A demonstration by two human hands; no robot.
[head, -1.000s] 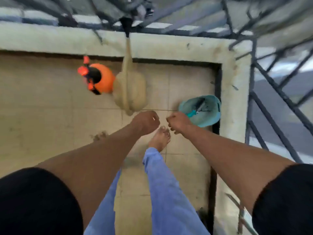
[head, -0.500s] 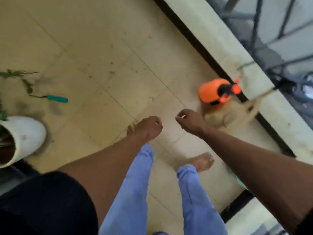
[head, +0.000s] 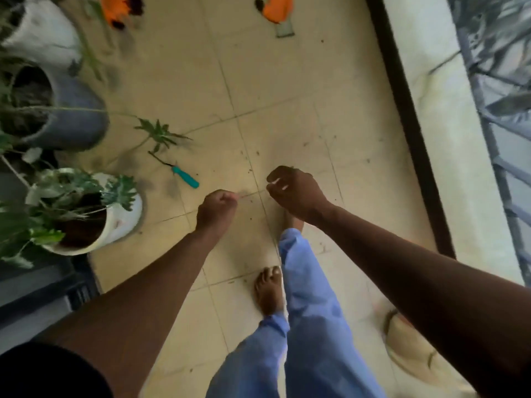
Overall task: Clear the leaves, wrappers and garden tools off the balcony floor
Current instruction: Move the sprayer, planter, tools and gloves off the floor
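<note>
The teal-handled garden tool (head: 185, 177) lies flat on the balcony floor (head: 287, 96), just beyond and left of the left hand (head: 216, 209). Its long axis runs diagonally, handle toward the person, thin dark shaft pointing off at the grey pot (head: 77, 110). Looks light and stiff, so I'd grab the handle. Left hand is fisted, possibly on something thin; can't tell. Right hand (head: 296, 193) is loosely curled, empty.

beige tiled floor (head: 287, 81) (speckled), pale ledge (head: 436, 116), railing (head: 494, 133)
</note>
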